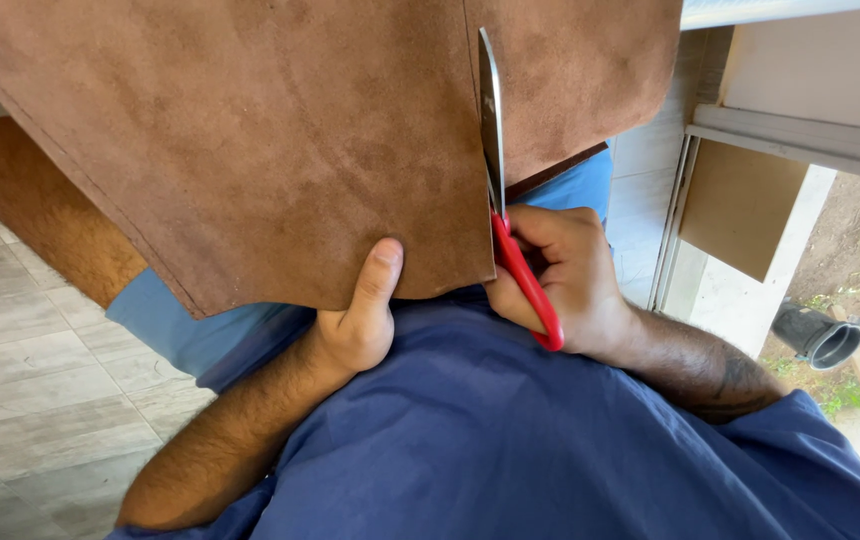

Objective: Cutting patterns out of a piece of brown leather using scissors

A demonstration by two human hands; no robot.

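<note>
A large sheet of brown suede leather (270,140) fills the upper half of the view. My left hand (360,315) pinches its near edge, thumb on top. My right hand (560,275) grips scissors (498,170) with red handles; the steel blade runs up a cut in the leather. To the right of the cut lies a narrower strip of the same leather (575,70).
My blue shirt (510,440) covers the lower part of the view. Grey tiled floor (20,350) lies at the left. At the right are a sliding door track (672,230), a brown board (740,200) and a dark pipe end (820,335) on the ground outside.
</note>
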